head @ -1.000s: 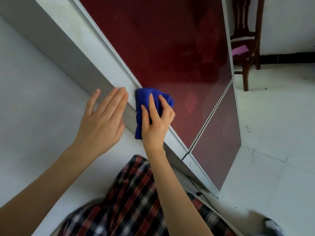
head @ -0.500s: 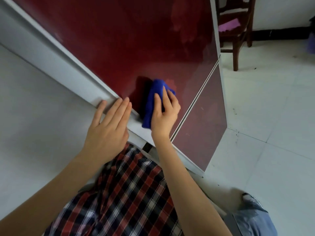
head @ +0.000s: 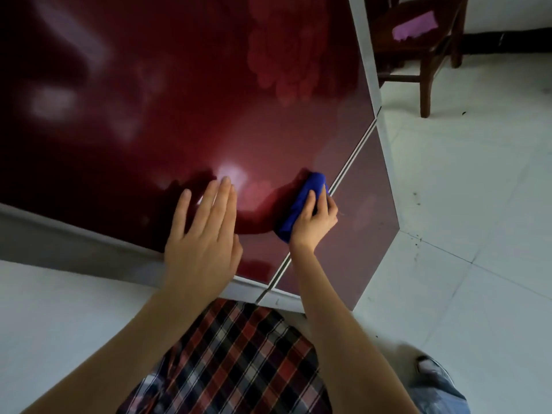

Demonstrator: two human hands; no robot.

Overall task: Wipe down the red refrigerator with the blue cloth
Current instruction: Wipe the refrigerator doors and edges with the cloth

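While left hand (head: 203, 243) lies flat on red refrigerator (head: 209, 100), right hand (head: 313, 225) grips blue cloth (head: 300, 204).

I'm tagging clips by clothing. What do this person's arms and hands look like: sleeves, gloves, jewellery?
Both forearms are bare to the frame's edge; no sleeve shows. The left hand and right hand have no gloves, rings, watch or bracelet in view. The shirt below is checked red, black and white.

Dim, glare on glossy refrigerator (head: 179, 100)

White floor (head: 478, 189) under refrigerator (head: 209, 100), chair (head: 424, 91)
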